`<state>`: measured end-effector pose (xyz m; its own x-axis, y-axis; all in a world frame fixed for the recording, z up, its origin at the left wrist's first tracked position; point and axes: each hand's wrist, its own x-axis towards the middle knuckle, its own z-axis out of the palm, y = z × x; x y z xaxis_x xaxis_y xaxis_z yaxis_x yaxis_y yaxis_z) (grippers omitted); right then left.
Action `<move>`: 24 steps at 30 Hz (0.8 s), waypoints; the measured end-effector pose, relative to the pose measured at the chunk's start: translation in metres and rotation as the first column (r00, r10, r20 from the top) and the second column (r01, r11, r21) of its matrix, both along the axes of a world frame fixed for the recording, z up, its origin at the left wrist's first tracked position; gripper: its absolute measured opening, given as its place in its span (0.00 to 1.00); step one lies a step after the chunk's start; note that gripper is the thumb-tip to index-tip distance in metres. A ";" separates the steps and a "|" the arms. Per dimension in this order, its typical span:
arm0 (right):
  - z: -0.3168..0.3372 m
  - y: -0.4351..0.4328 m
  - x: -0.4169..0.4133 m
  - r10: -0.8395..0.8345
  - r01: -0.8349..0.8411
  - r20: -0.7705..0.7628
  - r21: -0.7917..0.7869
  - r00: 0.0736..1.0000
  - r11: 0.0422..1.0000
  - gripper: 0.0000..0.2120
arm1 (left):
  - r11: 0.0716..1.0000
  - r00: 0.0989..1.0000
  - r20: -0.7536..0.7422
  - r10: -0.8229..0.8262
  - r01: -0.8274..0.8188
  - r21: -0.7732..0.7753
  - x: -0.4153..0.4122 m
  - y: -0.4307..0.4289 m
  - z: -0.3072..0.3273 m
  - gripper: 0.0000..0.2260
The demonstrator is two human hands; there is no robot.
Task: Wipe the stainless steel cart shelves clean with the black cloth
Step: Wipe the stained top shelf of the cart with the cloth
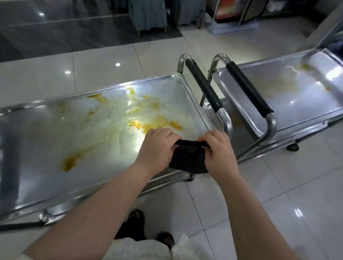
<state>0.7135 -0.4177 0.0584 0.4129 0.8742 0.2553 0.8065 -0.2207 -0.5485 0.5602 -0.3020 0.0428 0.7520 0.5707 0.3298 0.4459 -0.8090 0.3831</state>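
Both hands are curled at the fingertips; the left hand (157, 147) and the right hand (220, 155) each pinch one end of the black cloth's (189, 160) top edge, thumbs underneath, knuckles up; that taut edge runs left to right between them, and the rest of the cloth hangs below it as a soft, folded, matte pad with a nubbly weave and a rounded lower edge. The cloth is held over the near right corner of the cart's top shelf (35, 141); whether its lower edge touches the rim cannot be told.

The shelf is a shallow rectangular tray of brushed stainless steel with a raised rolled rim and rounded corners; its long axis runs left to right, tilting up toward the right in the view; yellow greasy smears (155, 124) and a pale cloudy film spread across its middle, with a separate ochre blot (70, 162) nearer the front left. At its right end rises a bent steel tube handle (203, 85) sleeved in black foam.

Just beside it stands a second cart (289, 93) of the same steel, its top also streaked with faint yellow, its own foam-wrapped handle (249, 88) close alongside the first.

Glossy pale floor tiles (283, 197) lie beneath; dark sandalled feet (135, 216) and a cream textured garment (149, 253) show at the bottom; grey draped chairs (148, 7) stand far off.
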 end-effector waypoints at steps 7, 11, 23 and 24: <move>-0.006 0.027 0.049 0.079 -0.094 -0.121 -0.121 0.990 0.988 0.12 | 0.976 0.993 -0.097 -0.066 0.044 -0.214 0.035 0.034 -0.002 0.08; -0.002 0.058 0.074 0.103 -0.147 -0.202 -0.221 0.974 0.964 0.14 | 0.660 0.992 -0.110 -0.054 -0.047 -0.749 0.042 0.064 -0.014 0.06; -0.109 0.186 0.107 0.062 -0.077 -0.045 -0.549 0.997 0.832 0.22 | 0.732 0.915 -0.334 0.228 -0.387 -0.560 0.095 0.131 -0.112 0.09; -0.114 0.184 0.109 0.035 -0.068 -0.073 -0.516 0.997 0.854 0.23 | 0.778 0.913 -0.329 0.242 -0.385 -0.496 0.096 0.132 -0.116 0.09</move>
